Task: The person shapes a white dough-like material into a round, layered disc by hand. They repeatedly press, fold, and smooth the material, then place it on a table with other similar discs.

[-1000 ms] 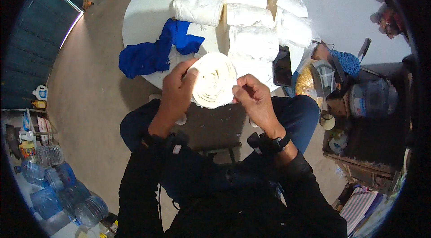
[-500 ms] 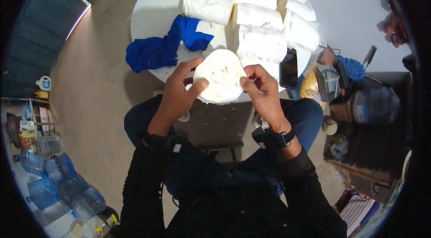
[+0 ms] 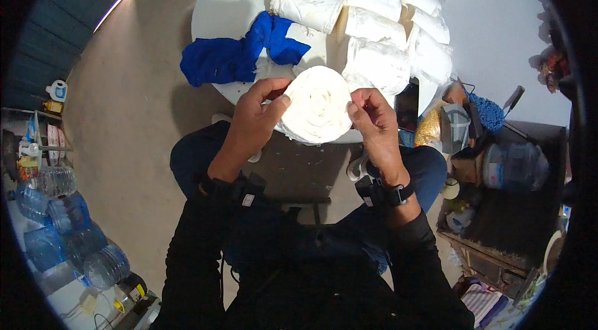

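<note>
I hold a white, loosely spiralled roll [image 3: 316, 104] end-up at the near edge of the round white table [image 3: 219, 9]. My left hand [image 3: 254, 121] grips its left side, with the thumb on the rim. My right hand [image 3: 377, 127] pinches its right edge. Behind the roll, several white wrapped rolls [image 3: 380, 31] lie stacked, beside a crumpled blue cloth [image 3: 218, 62] on the left. A black phone [image 3: 406, 106] lies by the rolls at the right.
At right are a bag of yellow grains [image 3: 428, 129], a blue rope bundle [image 3: 489, 112] and a large water jug [image 3: 514, 168] on a dark unit. Plastic bottles [image 3: 68, 243] crowd the lower left. My knees flank a dark stool or support below the table.
My hands and the roll have shifted rightward and slightly upward in view, as have the table and its contents. Both hands' fingers have moved a little along the roll's rim.
</note>
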`<action>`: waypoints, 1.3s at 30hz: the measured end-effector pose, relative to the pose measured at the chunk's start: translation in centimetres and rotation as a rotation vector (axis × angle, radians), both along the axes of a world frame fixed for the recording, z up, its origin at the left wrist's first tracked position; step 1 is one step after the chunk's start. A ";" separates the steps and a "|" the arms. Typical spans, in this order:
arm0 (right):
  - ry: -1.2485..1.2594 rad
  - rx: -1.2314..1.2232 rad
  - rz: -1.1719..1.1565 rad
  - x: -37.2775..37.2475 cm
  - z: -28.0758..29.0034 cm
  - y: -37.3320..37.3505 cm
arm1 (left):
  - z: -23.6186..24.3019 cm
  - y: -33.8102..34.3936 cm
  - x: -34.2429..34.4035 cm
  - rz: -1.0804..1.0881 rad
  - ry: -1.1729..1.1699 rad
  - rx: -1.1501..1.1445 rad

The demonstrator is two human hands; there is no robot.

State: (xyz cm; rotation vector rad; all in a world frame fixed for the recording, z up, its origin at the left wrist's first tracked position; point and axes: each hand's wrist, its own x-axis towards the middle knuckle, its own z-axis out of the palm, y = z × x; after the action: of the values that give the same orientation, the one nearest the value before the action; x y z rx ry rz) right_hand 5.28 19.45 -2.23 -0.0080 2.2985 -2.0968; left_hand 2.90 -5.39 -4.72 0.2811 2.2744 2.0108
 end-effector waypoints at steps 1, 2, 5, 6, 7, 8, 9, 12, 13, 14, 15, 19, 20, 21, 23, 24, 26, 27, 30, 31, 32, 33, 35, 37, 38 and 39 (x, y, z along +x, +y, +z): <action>0.012 -0.013 0.012 -0.1 0.0 0.0 | 0.1 0.1 0.0 0.044 -0.017 0.011; 0.024 -0.024 0.024 -0.2 -0.1 0.1 | 0.4 0.2 0.0 0.050 -0.048 0.022; -0.032 -0.047 0.016 -0.5 -0.2 0.3 | 1.1 1.1 0.2 0.083 0.002 -0.106; -0.028 -0.037 0.039 -0.6 -0.3 0.3 | 1.3 1.7 0.2 0.108 0.089 -0.155; -0.022 -0.028 0.043 -0.6 -0.3 0.3 | 1.4 2.1 0.2 0.088 0.094 -0.177; -0.025 -0.019 0.062 -0.6 -0.3 0.4 | 1.5 2.4 0.0 0.080 0.146 -0.177; -0.007 -0.021 0.039 -0.7 -0.3 0.4 | 1.5 2.8 -0.2 0.047 0.184 -0.188; 0.007 -0.051 0.006 -0.8 -0.2 0.2 | 1.6 2.6 -1.0 0.020 0.187 -0.193; 0.003 -0.078 -0.004 -0.8 -0.1 0.2 | 1.7 2.4 -1.2 0.019 0.150 -0.213; 0.021 -0.117 -0.007 -0.9 0.0 0.2 | 1.6 2.2 -1.3 -0.013 0.158 -0.161; -0.014 -0.077 0.013 -1.0 0.1 0.2 | 1.7 2.0 -1.5 -0.027 0.122 -0.126; -0.036 -0.038 0.068 -1.2 0.3 0.4 | 1.8 2.1 -1.1 -0.008 0.192 -0.270; -0.054 -0.055 0.068 -1.2 0.3 0.6 | 1.9 2.2 -1.0 0.009 0.140 -0.248; -0.071 -0.082 0.056 -1.1 0.2 0.7 | 2.0 2.3 -0.9 0.000 0.114 -0.229; -0.078 -0.130 0.062 -0.7 0.2 0.8 | 2.1 2.6 -0.7 0.011 0.138 -0.264; -0.062 -0.179 0.074 -0.5 0.1 0.9 | 2.2 2.7 -0.5 0.030 0.187 -0.318; -0.096 -0.186 0.117 -0.2 0.0 1.0 | 2.3 2.8 -0.1 0.025 0.292 -0.379; -0.093 -0.207 0.168 -0.1 0.0 1.1 | 2.3 2.9 0.0 -0.004 0.346 -0.385; -0.108 -0.195 0.075 -0.1 -0.2 1.5 | 2.3 3.1 0.3 -0.058 0.349 -0.327; -0.120 -0.206 0.016 -0.1 -0.3 1.6 | 2.3 3.2 0.3 -0.069 0.324 -0.296; -0.085 -0.221 0.017 -0.1 -0.4 1.7 | 2.4 3.2 0.3 -0.074 0.296 -0.292; -0.088 -0.207 0.069 0.0 -0.4 1.8 | 2.4 3.2 0.3 -0.078 0.266 -0.288; -0.122 -0.197 0.121 0.3 -0.6 1.8 | 2.5 3.1 0.3 -0.077 0.220 -0.295; -0.077 -0.199 0.093 0.5 -0.6 1.7 | 2.5 3.2 0.2 -0.081 0.223 -0.304; -0.085 -0.232 0.072 0.7 -0.7 1.5 | 2.5 3.3 0.2 -0.074 0.205 -0.317; -0.064 -0.281 0.053 0.9 -0.6 1.5 | 2.4 3.4 0.2 -0.074 0.211 -0.323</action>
State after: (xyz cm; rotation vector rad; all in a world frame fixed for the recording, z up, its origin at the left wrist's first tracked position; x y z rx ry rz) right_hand 6.15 20.93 -2.88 -0.0081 1.9298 -2.3352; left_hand 3.14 -2.00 -2.30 0.5604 2.6223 1.6118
